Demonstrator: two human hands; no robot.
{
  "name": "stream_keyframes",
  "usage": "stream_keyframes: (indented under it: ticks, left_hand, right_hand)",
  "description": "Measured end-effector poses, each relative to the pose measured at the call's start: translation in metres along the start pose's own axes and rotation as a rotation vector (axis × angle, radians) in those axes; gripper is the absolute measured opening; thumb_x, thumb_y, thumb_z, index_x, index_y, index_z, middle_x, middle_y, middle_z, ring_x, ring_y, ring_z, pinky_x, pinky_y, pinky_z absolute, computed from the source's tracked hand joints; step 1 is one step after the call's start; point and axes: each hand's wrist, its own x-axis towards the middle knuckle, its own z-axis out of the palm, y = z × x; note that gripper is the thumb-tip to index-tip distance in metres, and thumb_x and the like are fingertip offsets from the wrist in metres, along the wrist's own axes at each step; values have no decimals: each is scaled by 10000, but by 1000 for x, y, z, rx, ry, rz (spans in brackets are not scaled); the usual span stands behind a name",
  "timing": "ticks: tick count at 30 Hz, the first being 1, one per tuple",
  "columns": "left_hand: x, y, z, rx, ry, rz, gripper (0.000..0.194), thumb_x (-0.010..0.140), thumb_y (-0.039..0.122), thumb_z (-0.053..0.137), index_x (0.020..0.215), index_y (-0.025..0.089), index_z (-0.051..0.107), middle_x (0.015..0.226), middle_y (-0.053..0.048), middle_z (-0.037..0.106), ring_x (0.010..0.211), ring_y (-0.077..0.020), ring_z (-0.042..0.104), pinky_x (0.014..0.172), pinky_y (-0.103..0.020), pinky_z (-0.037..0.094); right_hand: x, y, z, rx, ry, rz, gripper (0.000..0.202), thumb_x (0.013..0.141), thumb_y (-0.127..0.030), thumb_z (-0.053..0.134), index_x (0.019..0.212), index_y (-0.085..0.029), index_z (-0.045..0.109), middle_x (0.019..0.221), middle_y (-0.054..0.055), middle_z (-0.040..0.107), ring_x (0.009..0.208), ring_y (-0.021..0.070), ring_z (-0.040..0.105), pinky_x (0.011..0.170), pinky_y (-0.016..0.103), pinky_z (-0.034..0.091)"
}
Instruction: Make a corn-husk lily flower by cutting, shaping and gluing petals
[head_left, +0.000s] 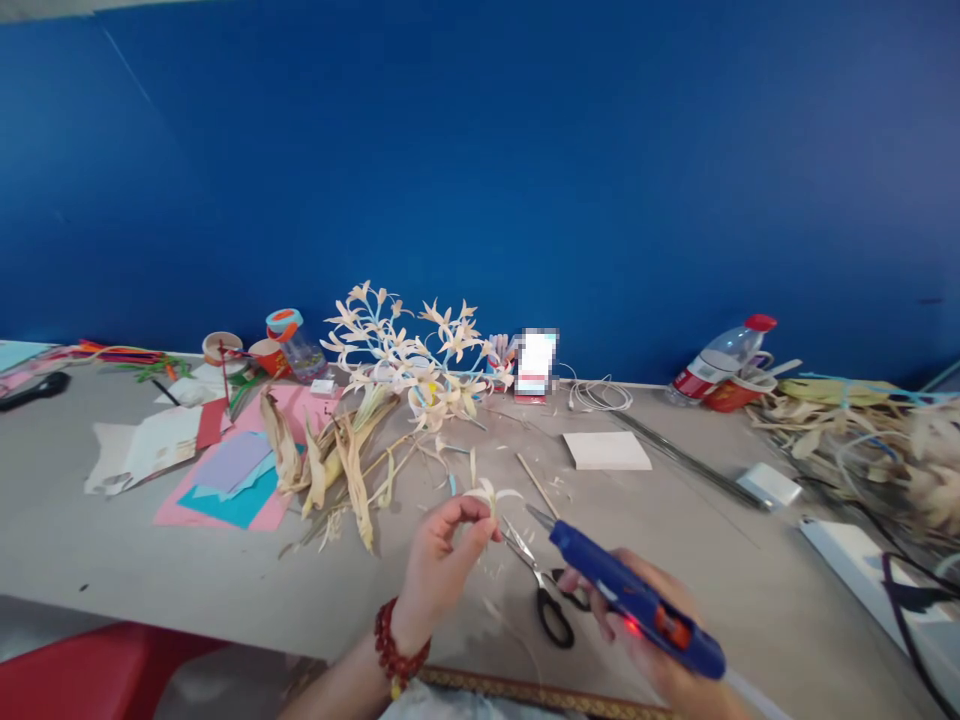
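Observation:
My left hand (450, 560), with a red bead bracelet at the wrist, pinches a small pale husk flower (491, 495) between thumb and fingertips. A blue glue gun (637, 600) with a red light is held in my right hand (652, 640). Its metal nozzle points up and left, a little right of the flower and not touching it. Below, between the hands, black-handled scissors (553, 615) lie on the grey table (337, 610). Beyond my left hand stands a bunch of pale husk flowers (450, 335) on light blue stems.
Dried husks (352, 470) and coloured paper (240, 500) lie to the left. Behind are a phone (535, 362) and a white cable (604, 395). On the right are a white block (607, 451), a plastic bottle (712, 365), thin wires, a power strip (855, 570) and piled husks (810, 420).

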Motion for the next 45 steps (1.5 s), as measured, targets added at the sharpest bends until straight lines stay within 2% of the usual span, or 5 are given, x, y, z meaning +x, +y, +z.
stream_keyframes:
  ticks: [2, 5, 10, 16, 45]
  left_hand:
    - [-2, 0, 0, 17, -6, 14, 199, 848, 333, 646, 745, 164, 643, 742, -32, 652, 759, -168, 598, 753, -276, 459]
    - [-3, 0, 0, 7, -13, 19, 198, 860, 329, 637, 750, 164, 646, 758, -39, 653, 771, -169, 597, 757, -275, 461]
    - [-3, 4, 1, -4, -17, 38, 179, 861, 310, 637, 753, 166, 635, 754, -34, 646, 759, -164, 593, 750, -270, 464]
    - [-4, 7, 0, -6, -19, 44, 159, 864, 293, 636, 764, 170, 623, 746, -25, 650, 745, -160, 596, 750, -271, 466]
    - [-5, 6, 0, 9, -24, 47, 152, 865, 282, 634, 764, 169, 621, 719, -25, 652, 723, -157, 584, 726, -267, 452]
  right_hand:
    - [0, -8, 4, -99, -5, -83, 134, 834, -338, 578, 882, -237, 652, 738, 67, 741, 582, 226, 688, 548, 313, 557]
    - [2, -12, 9, -152, -22, -175, 136, 797, -251, 570, 921, -250, 624, 726, 42, 736, 590, 212, 695, 561, 289, 552]
    - [3, -13, 17, -200, 2, -69, 93, 810, -318, 558, 823, -247, 616, 609, 28, 676, 545, 206, 650, 548, 286, 511]
    - [1, -12, 20, -202, 5, -37, 127, 828, -334, 524, 791, -242, 603, 637, 33, 687, 541, 197, 627, 558, 293, 490]
    - [7, -12, 15, -345, -56, -224, 93, 760, -190, 536, 826, -254, 552, 645, 18, 681, 496, 189, 636, 491, 276, 481]
